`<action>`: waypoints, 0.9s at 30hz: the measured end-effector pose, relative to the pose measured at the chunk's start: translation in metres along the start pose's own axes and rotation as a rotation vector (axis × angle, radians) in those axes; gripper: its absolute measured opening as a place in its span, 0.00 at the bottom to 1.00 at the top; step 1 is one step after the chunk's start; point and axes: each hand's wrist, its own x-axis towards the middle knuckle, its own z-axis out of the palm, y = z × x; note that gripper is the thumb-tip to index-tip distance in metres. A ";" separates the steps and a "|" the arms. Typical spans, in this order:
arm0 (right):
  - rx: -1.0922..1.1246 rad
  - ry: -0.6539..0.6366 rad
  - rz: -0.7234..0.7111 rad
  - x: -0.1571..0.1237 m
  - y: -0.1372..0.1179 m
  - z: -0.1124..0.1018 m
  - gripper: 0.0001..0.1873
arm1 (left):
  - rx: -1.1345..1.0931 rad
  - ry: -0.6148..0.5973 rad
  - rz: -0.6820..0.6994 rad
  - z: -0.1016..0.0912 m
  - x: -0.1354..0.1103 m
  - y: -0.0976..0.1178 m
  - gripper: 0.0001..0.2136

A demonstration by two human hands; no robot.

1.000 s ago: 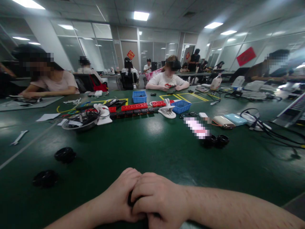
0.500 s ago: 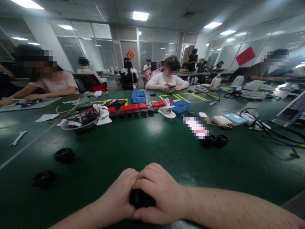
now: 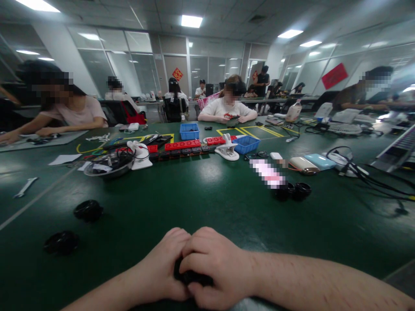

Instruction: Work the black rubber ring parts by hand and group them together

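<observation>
Close to the table's near edge, my left hand (image 3: pixel 167 264) and my right hand (image 3: pixel 216 264) are both closed around a glossy black round part (image 3: pixel 198 279). The left palm and thumb hold it from the left side. Curled right fingers lie over its top, and the right thumb is at its near side. Most of the part is hidden by my hands, so I cannot tell its exact kind. Two similar black ring-shaped parts lie to the left, a farther one (image 3: pixel 88 210) and a nearer one (image 3: pixel 61 242).
More black round parts (image 3: pixel 302 191) stand at the right beside a blurred-out phone (image 3: pixel 267 173). Farther back are a metal bowl (image 3: pixel 108 173), red-and-black strips (image 3: pixel 183 145), white clamps (image 3: pixel 227 151) and blue bins (image 3: pixel 247 144). A wrench (image 3: pixel 26 187) lies far left. Several people sit around.
My right hand has turned slightly on the black part, its fingers and thumb curling in more, so less of the part shows. The left hand keeps its hold.
</observation>
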 end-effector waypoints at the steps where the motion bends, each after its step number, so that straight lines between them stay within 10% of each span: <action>1: 0.035 0.005 -0.031 0.000 0.000 0.000 0.10 | 0.006 -0.007 0.011 0.000 -0.001 0.000 0.15; 11: 0.116 -0.053 -0.169 0.001 0.001 -0.001 0.10 | 0.050 -0.037 0.041 -0.003 0.001 0.002 0.12; 27: 0.010 0.090 0.092 -0.001 -0.001 0.000 0.19 | -0.050 0.015 -0.005 -0.002 -0.001 0.002 0.21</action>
